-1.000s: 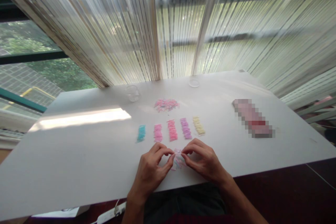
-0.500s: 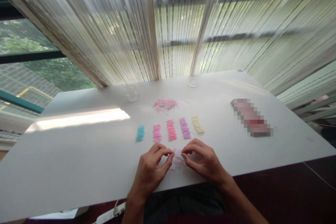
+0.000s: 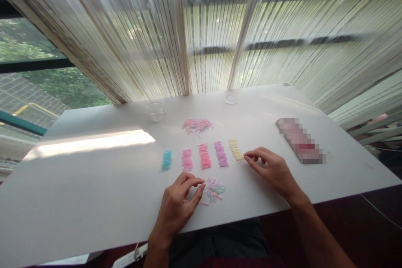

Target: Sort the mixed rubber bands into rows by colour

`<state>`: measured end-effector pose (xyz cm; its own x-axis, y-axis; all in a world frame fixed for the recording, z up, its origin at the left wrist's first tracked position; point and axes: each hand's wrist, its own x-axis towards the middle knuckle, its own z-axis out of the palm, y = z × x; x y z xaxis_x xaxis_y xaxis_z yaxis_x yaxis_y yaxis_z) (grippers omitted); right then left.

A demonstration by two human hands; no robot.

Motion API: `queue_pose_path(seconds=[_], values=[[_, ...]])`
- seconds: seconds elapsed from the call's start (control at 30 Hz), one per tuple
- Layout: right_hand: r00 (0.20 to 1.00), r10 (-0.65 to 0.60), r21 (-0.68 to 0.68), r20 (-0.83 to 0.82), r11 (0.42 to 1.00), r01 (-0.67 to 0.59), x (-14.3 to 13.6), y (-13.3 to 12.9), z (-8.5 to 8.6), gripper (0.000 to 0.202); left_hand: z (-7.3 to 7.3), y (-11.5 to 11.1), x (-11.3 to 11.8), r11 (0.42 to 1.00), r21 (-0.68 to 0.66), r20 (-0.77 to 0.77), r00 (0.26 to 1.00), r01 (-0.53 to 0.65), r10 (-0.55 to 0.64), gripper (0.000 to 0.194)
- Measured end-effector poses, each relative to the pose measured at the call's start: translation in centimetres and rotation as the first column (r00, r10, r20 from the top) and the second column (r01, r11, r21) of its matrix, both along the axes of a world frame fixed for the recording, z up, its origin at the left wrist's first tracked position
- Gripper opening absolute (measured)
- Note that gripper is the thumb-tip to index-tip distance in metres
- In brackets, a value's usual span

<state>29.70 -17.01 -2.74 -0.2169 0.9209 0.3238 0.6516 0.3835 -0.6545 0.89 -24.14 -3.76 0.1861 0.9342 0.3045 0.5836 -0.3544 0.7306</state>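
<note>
At the lower end of the yellow group of small thin pieces (image 3: 235,150), my right hand (image 3: 266,169) has thumb and forefinger pinched. What sits between those fingertips is too small to make out. My left hand (image 3: 179,201) rests by the left edge of a loose pile of mixed pastel pieces (image 3: 214,190), its thumb and forefinger slightly apart with nothing visible between them. Left of the yellow group lie purple (image 3: 221,153), coral-pink (image 3: 204,156), pink (image 3: 187,159) and blue (image 3: 166,160) groups, each a neat upright column.
A larger mixed pink heap (image 3: 197,125) lies beyond the columns. Towards the curtain (image 3: 213,50) stand a clear round container (image 3: 156,112) and a clear round lid-like piece (image 3: 230,99). A pixelated flat object (image 3: 300,140) lies at right on the white table (image 3: 94,192).
My right hand has moved right and away from me, from the near pile to the yellow column. My left hand stays near the pile, its fingertips parting a little.
</note>
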Motion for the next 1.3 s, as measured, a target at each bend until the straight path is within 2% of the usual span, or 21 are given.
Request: queue_pose_path(seconds=[0.2,0.37,0.57,0.63,0.8,0.9,1.17,1.3], values=[[1.0,-0.002,-0.008,0.023,1.0,0.002,0.2,0.8,-0.3,0.022,-0.1,-0.1,-0.1,1.0,0.006,-0.016,1.0,-0.011,0.011,0.013],[1.0,-0.007,-0.015,0.017,1.0,0.007,0.1,0.8,-0.4,0.023,0.4,-0.2,-0.4,1.0,0.018,-0.065,0.998,-0.017,0.018,0.013],[0.999,-0.036,0.042,-0.001,0.998,0.036,-0.1,-0.7,-0.4,0.017,0.9,-1.7,-1.3,0.998,-0.047,-0.179,0.983,0.041,-0.049,0.013],[0.999,0.002,0.046,-0.041,0.999,0.0,-1.1,-1.7,-0.3,0.015,1.0,-2.0,-1.4,0.996,-0.067,-0.215,0.974,0.055,-0.068,0.011],[0.966,0.197,0.009,-0.168,0.98,-0.198,-4.7,-4.6,-0.3,0.013,1.1,-2.1,-1.2,0.995,-0.06,-0.271,0.958,0.077,-0.091,0.015],[0.945,0.254,-0.035,-0.205,0.963,-0.266,-6.1,-5.6,-0.7,0.013,1.0,-2.0,-1.1,0.996,-0.059,-0.27,0.959,0.069,-0.083,0.016],[0.924,0.295,-0.039,-0.243,0.949,-0.313,-7.4,-5.5,-1.3,0.018,0.9,-0.9,0.0,0.998,-0.008,-0.213,0.975,0.056,-0.057,0.012],[0.927,0.288,-0.013,-0.241,0.954,-0.299,-7.9,-4.8,-1.3,0.004,0.9,0.0,1.1,0.996,0.027,-0.143,0.987,0.082,-0.077,0.011]])
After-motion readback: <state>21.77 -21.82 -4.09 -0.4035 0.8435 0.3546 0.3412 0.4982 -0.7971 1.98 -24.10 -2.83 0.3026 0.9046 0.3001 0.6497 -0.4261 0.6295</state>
